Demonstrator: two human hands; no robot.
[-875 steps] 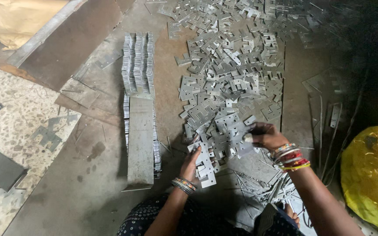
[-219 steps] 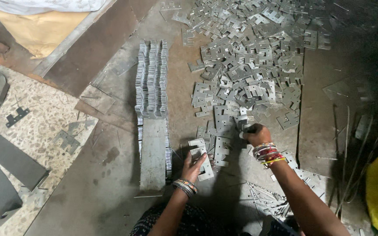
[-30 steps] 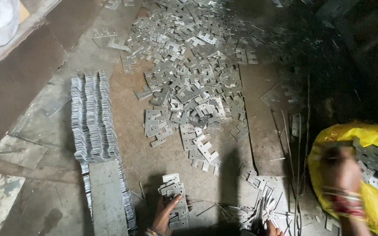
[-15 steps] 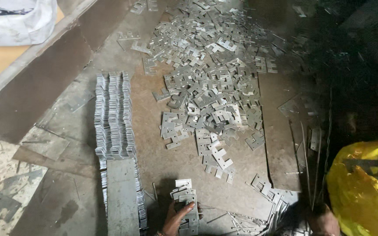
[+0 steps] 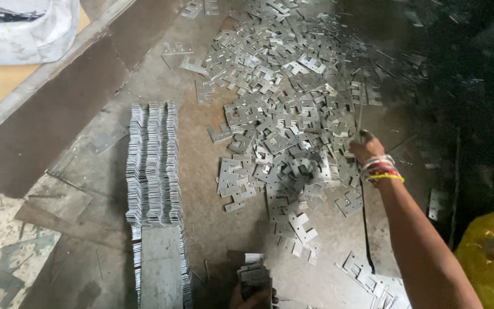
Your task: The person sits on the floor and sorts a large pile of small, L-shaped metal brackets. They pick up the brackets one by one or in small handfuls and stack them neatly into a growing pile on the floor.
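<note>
**Sorting metal plates**

The left hand grips a stack of plates. Farther out, the right hand reaches into the loose pile, grip unclear. Sharp edges beside it could cut; the stack could slip.

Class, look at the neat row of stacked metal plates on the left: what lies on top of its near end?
A flat grey metal sheet lies on the near end of the row of stacked plates. Plate edges show along its sides; the plates beneath it are hidden.
</note>
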